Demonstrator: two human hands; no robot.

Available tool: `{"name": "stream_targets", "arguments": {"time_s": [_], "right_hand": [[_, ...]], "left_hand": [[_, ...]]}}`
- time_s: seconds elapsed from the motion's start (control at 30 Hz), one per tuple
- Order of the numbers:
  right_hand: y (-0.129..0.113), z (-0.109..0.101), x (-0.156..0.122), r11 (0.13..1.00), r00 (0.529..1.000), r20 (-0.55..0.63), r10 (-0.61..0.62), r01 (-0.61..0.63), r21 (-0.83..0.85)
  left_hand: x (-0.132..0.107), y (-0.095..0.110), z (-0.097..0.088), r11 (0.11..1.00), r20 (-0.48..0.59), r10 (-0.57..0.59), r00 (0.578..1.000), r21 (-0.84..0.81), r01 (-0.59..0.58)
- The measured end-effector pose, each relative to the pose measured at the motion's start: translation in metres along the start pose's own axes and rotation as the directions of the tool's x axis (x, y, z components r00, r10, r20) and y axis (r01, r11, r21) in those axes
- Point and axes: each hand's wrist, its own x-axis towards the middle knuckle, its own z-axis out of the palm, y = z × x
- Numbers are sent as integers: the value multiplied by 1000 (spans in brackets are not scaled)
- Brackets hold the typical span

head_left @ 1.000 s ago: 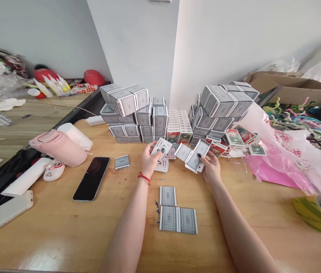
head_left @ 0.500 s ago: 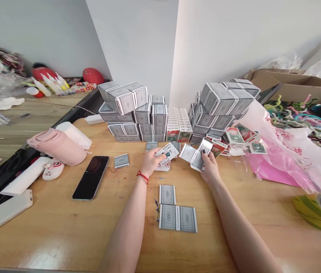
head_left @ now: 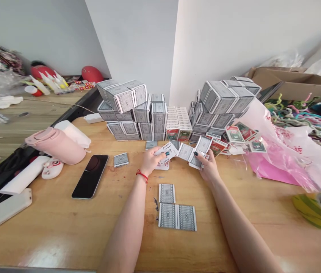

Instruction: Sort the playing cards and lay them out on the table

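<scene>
The left hand pinches a face-up card, whose long axis seems to slant from near left to far right. Just right of it, the right hand grips folded cards, one panel jutting left toward that card; whether they touch, I cannot tell. Both lie between the hands, nearer than the card blocks, farther than the loose cards.

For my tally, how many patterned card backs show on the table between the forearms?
3: far card, near-left card and near-right card; others may be hidden beneath.
</scene>
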Motion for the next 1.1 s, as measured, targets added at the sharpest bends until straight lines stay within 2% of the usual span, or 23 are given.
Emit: {"name": "stream_targets", "arguments": {"time_s": [0.17, 0.23, 0.27, 0.3, 0.33, 0.4, 0.43, 0.47, 0.5, 0.53, 0.67, 0.73, 0.83, 0.9, 1.0, 1.1], "right_hand": [[2, -3, 3, 1000, 1000, -8, -23, 23, 0], [3, -4, 4, 999, 999, -14, -31, 31, 7], [3, -4, 4, 999, 999, -14, -31, 31, 13], [3, -4, 4, 999, 999, -13, -29, 29, 19], [3, -4, 4, 999, 1000, -13, -26, 27, 26], [3, -4, 4, 999, 1000, -9, -21, 22, 34], [3, -4, 4, 999, 1000, -5, -22, 22, 34], [2, -4, 4, 999, 1000, -3, -26, 26, 32], [2, -4, 4, 999, 1000, -1, -28, 28, 29], [2, -4, 4, 999, 1000, 2, -27, 26, 25], [2, -4, 5, 999, 1000, 0, -13, 13, 41], [2, -4, 5, 998, 1000, -10, -12, 12, 59], [2, -4, 5, 998, 1000, -18, -11, 12, 68], [2, -4, 5, 998, 1000, -13, -10, 11, 66], [3, -5, 5, 997, 1000, 0, 3, -3, 82], [4, -5, 5, 995, 1000, 13, 21, -22, 99]], "left_hand": [[-3, 2, -2, 997, -14, 41, 999, -63, -41], [-8, 5, -6, 992, 91, 17, 996, -127, -6], [-11, 7, -9, 989, 202, -20, 979, -138, 49], [-14, 9, -11, 987, 326, -68, 943, -118, 113], [-17, 12, -13, 982, 443, -127, 888, -69, 174], [-20, 16, -16, 967, 609, -239, 757, 78, 243], [-21, 18, -16, 957, 656, -285, 699, 151, 248], [-21, 19, -15, 949, 682, -314, 661, 208, 236], [-21, 20, -14, 947, 689, -320, 651, 241, 211], [-20, 20, -13, 951, 681, -305, 665, 249, 182], [-16, 14, -10, 974, 579, -215, 787, 191, 125], [-12, 8, -10, 975, 539, -215, 814, 163, 150], [-6, -3, -10, 989, 405, -141, 903, 17, 147], [-1, -9, -9, 993, 309, -98, 946, -30, 112], [5, -13, -7, 997, 186, -45, 982, -48, 55], [7, -15, -5, 999, 120, -32, 992, -34, 36]]}}
